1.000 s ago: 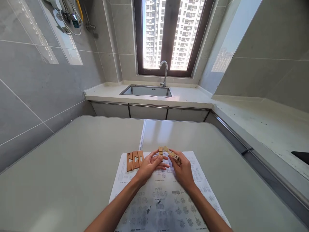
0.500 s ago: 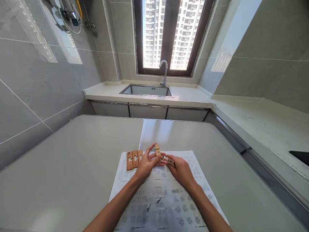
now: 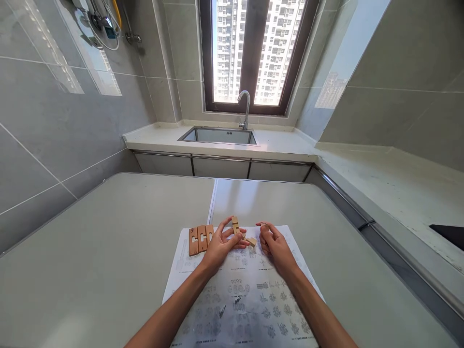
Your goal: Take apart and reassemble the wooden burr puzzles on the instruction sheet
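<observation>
My left hand (image 3: 225, 244) is closed round a notched wooden puzzle piece (image 3: 235, 223), which stands upright between thumb and fingers. Beside its fingertips is another pale wooden piece (image 3: 251, 241); whether it rests on the paper or joins the held piece, I cannot tell. To the right, my right hand (image 3: 273, 244) is raised apart from these pieces, fingers curled and pinched. What it holds, if anything, is hidden. Left of my left hand, several flat brown wooden pieces with cut slots (image 3: 198, 240) lie side by side, partly covered by that hand.
A large printed sheet (image 3: 239, 285) with small diagrams lies under my hands on a pale table (image 3: 108, 251). Beyond the table are a counter with a sink (image 3: 219, 136), a faucet (image 3: 246, 108) and a window. Another counter (image 3: 391, 169) runs along the right.
My right hand has come away from the wooden piece it was touching and moved right, its fingers curling. My left hand keeps its hold almost unmoved.
</observation>
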A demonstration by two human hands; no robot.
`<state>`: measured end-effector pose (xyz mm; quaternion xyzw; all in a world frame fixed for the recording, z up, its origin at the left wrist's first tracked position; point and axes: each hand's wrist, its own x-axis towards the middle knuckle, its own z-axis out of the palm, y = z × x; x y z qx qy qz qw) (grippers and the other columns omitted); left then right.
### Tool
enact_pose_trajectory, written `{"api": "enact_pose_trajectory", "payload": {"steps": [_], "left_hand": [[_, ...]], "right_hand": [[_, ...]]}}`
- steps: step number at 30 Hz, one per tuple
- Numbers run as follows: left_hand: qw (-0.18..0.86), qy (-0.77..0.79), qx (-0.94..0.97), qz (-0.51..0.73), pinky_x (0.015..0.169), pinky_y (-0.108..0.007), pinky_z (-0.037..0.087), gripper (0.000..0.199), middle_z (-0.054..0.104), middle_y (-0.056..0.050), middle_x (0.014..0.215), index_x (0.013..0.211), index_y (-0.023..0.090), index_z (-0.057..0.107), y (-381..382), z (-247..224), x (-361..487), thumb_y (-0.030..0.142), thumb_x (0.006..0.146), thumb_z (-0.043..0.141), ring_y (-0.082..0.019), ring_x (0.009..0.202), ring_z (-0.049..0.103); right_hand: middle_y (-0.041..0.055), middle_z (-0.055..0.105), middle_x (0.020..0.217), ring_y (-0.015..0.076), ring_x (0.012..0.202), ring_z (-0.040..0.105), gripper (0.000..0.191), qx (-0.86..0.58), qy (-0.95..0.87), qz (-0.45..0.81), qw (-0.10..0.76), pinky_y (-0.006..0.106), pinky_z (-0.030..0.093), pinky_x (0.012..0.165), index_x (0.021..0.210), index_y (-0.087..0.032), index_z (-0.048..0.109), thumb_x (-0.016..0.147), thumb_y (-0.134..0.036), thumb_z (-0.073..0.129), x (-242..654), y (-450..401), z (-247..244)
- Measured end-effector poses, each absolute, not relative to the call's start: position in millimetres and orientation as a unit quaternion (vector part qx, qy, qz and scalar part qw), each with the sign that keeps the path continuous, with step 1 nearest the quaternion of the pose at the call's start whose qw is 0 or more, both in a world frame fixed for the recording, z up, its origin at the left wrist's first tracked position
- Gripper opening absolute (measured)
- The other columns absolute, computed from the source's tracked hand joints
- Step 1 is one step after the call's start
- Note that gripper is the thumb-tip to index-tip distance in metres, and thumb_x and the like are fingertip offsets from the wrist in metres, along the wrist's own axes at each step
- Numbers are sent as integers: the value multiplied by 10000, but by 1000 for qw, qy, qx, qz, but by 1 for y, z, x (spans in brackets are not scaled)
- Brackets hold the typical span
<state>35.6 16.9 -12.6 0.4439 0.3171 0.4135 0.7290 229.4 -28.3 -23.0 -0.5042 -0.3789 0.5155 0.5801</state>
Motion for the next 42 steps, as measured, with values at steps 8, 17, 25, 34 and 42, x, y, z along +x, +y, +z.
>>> {"api": "enact_pose_trajectory", "payload": {"steps": [8,17,25,34,42], "left_hand": [[722,309,479,393,854,-391,625,844,737,-169,1206,1511,191,374,13,-12,38,375,847,861,-210,811,789],[702,310,510,389,847,-396,631,834,726,-165,1252,1511,211,384,16,-18,38,445,852,839,-203,817,787],[684,331,533,371,756,-351,601,809,749,-105,1098,1429,194,425,15,-16,39,509,813,846,-196,751,760],[634,351,577,376,641,-227,471,722,682,-3,917,1385,210,520,14,-22,39,481,803,851,-100,665,599],[602,341,632,349,689,-244,474,693,673,10,878,1374,218,557,6,-15,40,452,794,858,-119,703,569]], "right_hand": [[-50,500,745,100,529,334,455,-443,-364,560,598,243,274,475,1029,-243,644,881,-669,703,224,-29,-23],[-73,378,678,105,530,304,445,-468,-395,524,592,247,275,474,1026,-235,650,920,-667,666,222,-28,-30],[-5,632,909,77,508,431,368,-404,-396,551,614,253,348,477,1107,-251,618,948,-575,687,224,-27,-25],[-19,646,740,65,467,400,405,-399,-431,563,581,259,363,528,1079,-198,660,945,-579,686,226,-31,-22],[-98,494,512,91,456,341,435,-430,-463,536,560,243,250,494,915,-234,526,922,-638,687,221,-33,-19]]}}
